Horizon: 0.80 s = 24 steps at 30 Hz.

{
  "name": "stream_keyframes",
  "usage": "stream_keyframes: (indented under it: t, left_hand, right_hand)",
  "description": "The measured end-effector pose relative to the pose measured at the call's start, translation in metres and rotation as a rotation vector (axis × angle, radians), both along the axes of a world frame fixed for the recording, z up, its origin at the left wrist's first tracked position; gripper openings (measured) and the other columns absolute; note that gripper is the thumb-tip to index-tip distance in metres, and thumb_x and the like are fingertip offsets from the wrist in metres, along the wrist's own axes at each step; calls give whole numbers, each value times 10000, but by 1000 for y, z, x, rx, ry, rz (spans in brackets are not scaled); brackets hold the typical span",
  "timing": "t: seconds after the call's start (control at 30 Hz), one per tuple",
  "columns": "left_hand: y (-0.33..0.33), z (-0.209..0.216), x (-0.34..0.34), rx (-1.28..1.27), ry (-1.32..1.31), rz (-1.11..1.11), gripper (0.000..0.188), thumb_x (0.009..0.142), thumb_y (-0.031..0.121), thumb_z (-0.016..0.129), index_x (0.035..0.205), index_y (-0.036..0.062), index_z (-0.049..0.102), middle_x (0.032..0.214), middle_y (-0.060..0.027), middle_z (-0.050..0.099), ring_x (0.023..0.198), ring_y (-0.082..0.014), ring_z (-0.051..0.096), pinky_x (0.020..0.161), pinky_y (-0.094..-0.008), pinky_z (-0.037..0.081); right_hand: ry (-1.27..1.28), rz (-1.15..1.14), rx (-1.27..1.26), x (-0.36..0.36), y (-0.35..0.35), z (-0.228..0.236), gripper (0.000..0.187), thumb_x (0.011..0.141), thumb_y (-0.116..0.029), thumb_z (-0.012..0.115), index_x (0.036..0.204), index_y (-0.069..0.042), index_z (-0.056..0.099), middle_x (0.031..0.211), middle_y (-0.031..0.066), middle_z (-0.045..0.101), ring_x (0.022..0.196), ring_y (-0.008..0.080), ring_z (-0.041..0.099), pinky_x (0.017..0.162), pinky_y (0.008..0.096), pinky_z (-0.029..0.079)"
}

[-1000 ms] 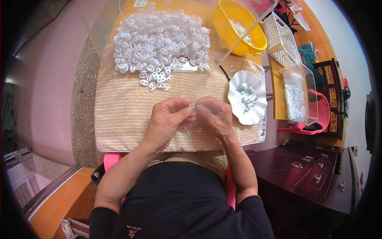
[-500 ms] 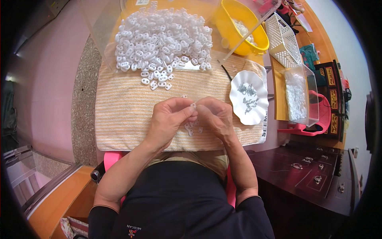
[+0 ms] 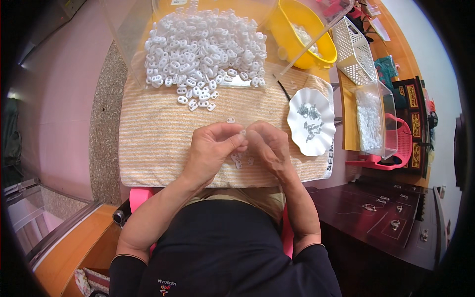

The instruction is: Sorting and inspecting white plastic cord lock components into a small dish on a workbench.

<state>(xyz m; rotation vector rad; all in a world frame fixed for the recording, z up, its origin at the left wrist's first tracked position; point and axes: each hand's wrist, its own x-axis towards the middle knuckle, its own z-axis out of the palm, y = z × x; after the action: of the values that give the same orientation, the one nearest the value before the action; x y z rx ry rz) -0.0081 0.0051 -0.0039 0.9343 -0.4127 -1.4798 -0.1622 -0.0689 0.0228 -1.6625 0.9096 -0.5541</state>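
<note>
My left hand (image 3: 213,151) pinches a small white two-hole plastic piece (image 3: 243,132) between thumb and forefinger. Close against it, my right hand (image 3: 269,148) has its fingers drawn together; whatever they hold is hidden. One more such piece (image 3: 230,120) lies on the towel just beyond my hands, and several loose ones (image 3: 238,164) lie below, between my wrists. Farther off rises a big heap of these white pieces (image 3: 203,49), spilling out of a clear box onto the towel. To the right, a white scalloped plate (image 3: 323,140) carries small grey metal-looking bits (image 3: 311,129).
A striped towel (image 3: 153,143) covers the table. Behind the plate stands a yellow basin (image 3: 283,37) with pale pieces inside. At the right are a white perforated basket (image 3: 354,54), a clear bin of white pieces (image 3: 368,121), a pink chair (image 3: 392,133) and a dark cabinet (image 3: 356,208).
The whole view has shifted slightly. My hands stay in nearly the same place, the left still pinching the white piece, with the right fingers moved a little beside it.
</note>
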Motion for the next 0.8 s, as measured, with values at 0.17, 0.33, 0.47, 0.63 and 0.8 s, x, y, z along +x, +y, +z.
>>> stream_keyframes:
  t: [0.17, 0.33, 0.47, 0.63, 0.8]
  left_hand:
    - [1, 4, -1, -9, -36, 12, 145, 894, 63, 660, 999, -36, 659, 854, -73, 688, 754, -110, 643, 697, -238, 533]
    - [2, 3, -2, -33, -125, -8, 179, 883, 33, 660, 1041, -47, 639, 889, -98, 689, 774, -129, 664, 735, -257, 560]
    - [2, 2, -2, -33, -105, 5, 180, 886, 38, 660, 1045, -44, 639, 882, -93, 690, 775, -125, 663, 720, -253, 555]
    - [0, 3, 0, -35, -45, 7, 184, 890, 44, 655, 1052, -41, 634, 890, -91, 686, 782, -130, 663, 737, -259, 562]
    - [-1, 0, 1, -32, 22, 40, 169, 895, 81, 663, 1021, -31, 653, 869, -78, 687, 745, -109, 643, 694, -236, 536]
  right_hand:
    - [22, 34, -98, 4, -1, 2, 105, 914, -51, 556, 845, -2, 618, 720, 28, 602, 701, 85, 548, 640, 238, 445]
    - [8, 36, -82, 6, 2, 10, 117, 915, -63, 568, 833, -2, 626, 730, 16, 625, 700, 77, 557, 630, 236, 449]
    - [-64, 45, -2, 5, 0, 4, 119, 918, -65, 583, 839, 4, 638, 756, 6, 644, 703, 56, 565, 625, 215, 451]
    - [-77, -24, 115, 5, -2, 4, 109, 925, -54, 582, 865, 12, 645, 763, 10, 650, 709, 53, 575, 638, 201, 457]
    - [-70, -11, 146, 7, -4, 11, 105, 928, -63, 593, 921, 20, 657, 803, 25, 668, 747, 67, 600, 677, 207, 477]
